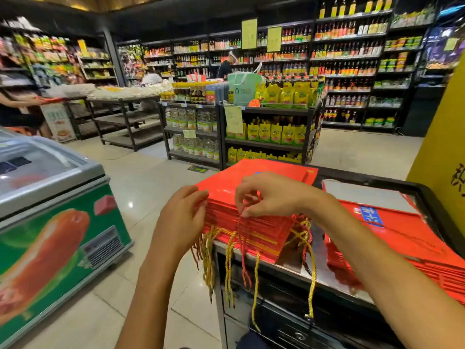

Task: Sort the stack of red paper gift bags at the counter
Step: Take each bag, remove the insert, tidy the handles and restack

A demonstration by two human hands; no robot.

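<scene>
Thick stack of red paper gift bags (254, 197) sitting flat on the near left corner of the counter (314, 270), edges facing the camera, top bag glossy and plain red. Loads of yellow and red cord handles (232, 258) spilling off the front edge, dangling down past the counter's dark front.

Left hand (183, 217) pressed against the left end of the stack, fingers curled in and touching the bag edges up near the top corner. Can't tell whether actually gripping a bag or just steadying. Right hand (266, 195) lying over the top of the stack, fingers bent down over the front edge, fingertips (245, 214) pinching in among the bag edges and cords. Looks like a loose pinch, not a full fist.

Second pile of red bags (392, 233) just to the right on the same counter, well fanned out, one with a blue label (371, 215) on it. Grey sheet (364, 195) lying behind that pile.

Off to the left, chest freezer (57, 222) with a big sausage picture on its green side. Further back, display racks (264, 129) full of yellow pouches and jars, then wall shelving (347, 64) packed with bottles. Yellow pillar (442, 137) at far right.
</scene>
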